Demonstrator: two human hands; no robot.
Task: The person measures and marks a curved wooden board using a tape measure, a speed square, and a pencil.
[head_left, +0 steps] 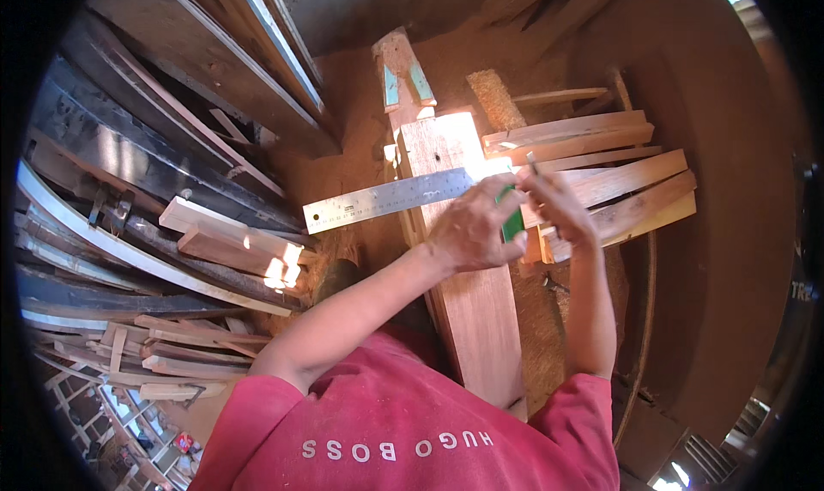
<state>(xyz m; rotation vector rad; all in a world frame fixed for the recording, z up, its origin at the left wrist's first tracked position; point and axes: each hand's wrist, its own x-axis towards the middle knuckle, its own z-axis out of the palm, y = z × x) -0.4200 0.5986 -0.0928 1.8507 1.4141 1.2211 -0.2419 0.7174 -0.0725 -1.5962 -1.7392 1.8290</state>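
Observation:
My left hand (472,225) is closed around the green stock of a try square (369,203). Its steel blade lies across a reddish wooden board (476,319) and juts out past the board's left edge. My right hand (562,208) is just right of the stock, its fingers pinched on a thin pencil-like stick (532,159) that points up and away. Whether the stick's tip touches anything cannot be made out. Strong sunlight washes out the board's surface beyond the blade, where a small dark hole (438,157) shows.
Several sawn timber pieces (635,190) are stacked right of the board. A bench plank with pale green patches (399,75) extends beyond it. Long planks and offcuts (197,349) crowd the left side. Sawdust (545,345) covers the ground.

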